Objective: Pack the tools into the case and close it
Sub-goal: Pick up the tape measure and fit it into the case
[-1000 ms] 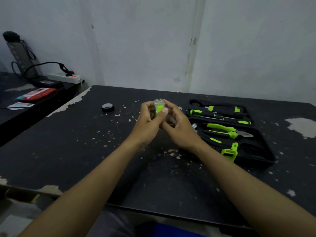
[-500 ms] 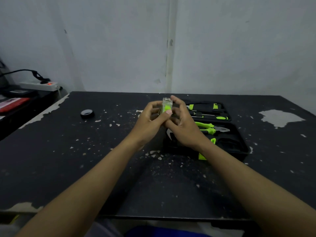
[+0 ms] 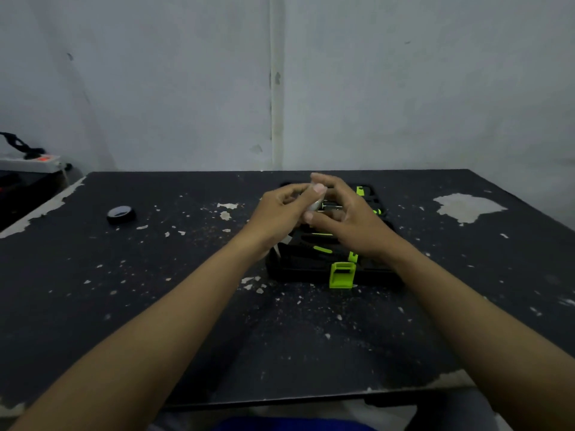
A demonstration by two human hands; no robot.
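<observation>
The black tool case (image 3: pixel 298 270) lies open at the table's middle, its green latch (image 3: pixel 342 275) facing me. Green-handled tools (image 3: pixel 322 249) sit in its slots, mostly hidden under my hands. My left hand (image 3: pixel 280 211) and my right hand (image 3: pixel 348 217) meet above the case's far half. Between their fingertips they pinch a small clear box (image 3: pixel 314 206); only a pale sliver of it shows, under my left thumb. Another green clip (image 3: pixel 360 191) shows at the case's far rim.
A black tape roll (image 3: pixel 120 214) lies on the dark, chipped table (image 3: pixel 155 306) to the left. A white power strip (image 3: pixel 31 161) sits on a side bench at far left. The wall stands just behind the table.
Both hands carried the small clear box rightward, from beside the case to above it. The box has sunk between the fingers and its green part no longer shows. My view swung right.
</observation>
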